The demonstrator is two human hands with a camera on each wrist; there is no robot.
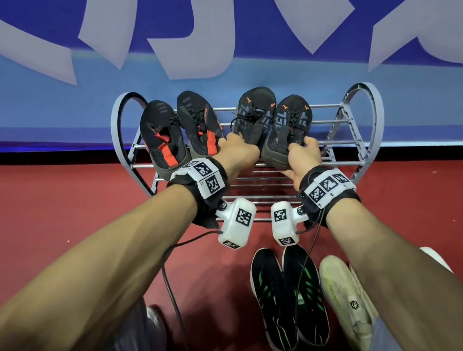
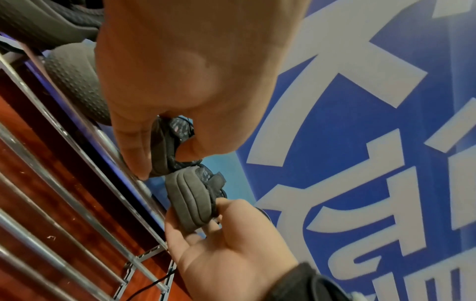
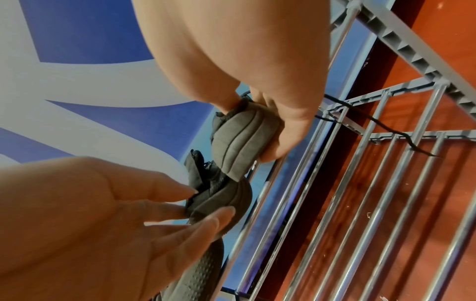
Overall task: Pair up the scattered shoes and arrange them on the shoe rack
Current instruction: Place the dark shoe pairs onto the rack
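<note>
A grey shoe rack of plastic end loops and chrome metal bars (image 1: 352, 125) is seen standing on the dark red floor (image 1: 33, 218) against a blue wall banner with large pale lettering (image 1: 100, 0). On its top tier two pairs are set, toes toward the banner. At the rack's left end a pair of black knit sneakers with orange-red tongues (image 1: 179, 130) is placed. Just beside it, a pair of dark grey sneakers with orange marks on the toes (image 1: 274, 115) is held at the heels. The heel of the left shoe of this pair is pinched by the left hand (image 1: 237, 151), thumb on one side and curled fingers (image 2: 134, 146) on the other. The heel of the right shoe is gripped by the right hand (image 1: 300, 159), its fingers (image 3: 288, 130) wrapped round the ribbed grey heel. The two heels are seen touching each other above the front bars.

On the floor in front of the rack, a pair of black sneakers with green stripes (image 1: 289, 298) is laid side by side, and just to its right a single white sneaker (image 1: 347, 299) is partly hidden by the right forearm.
</note>
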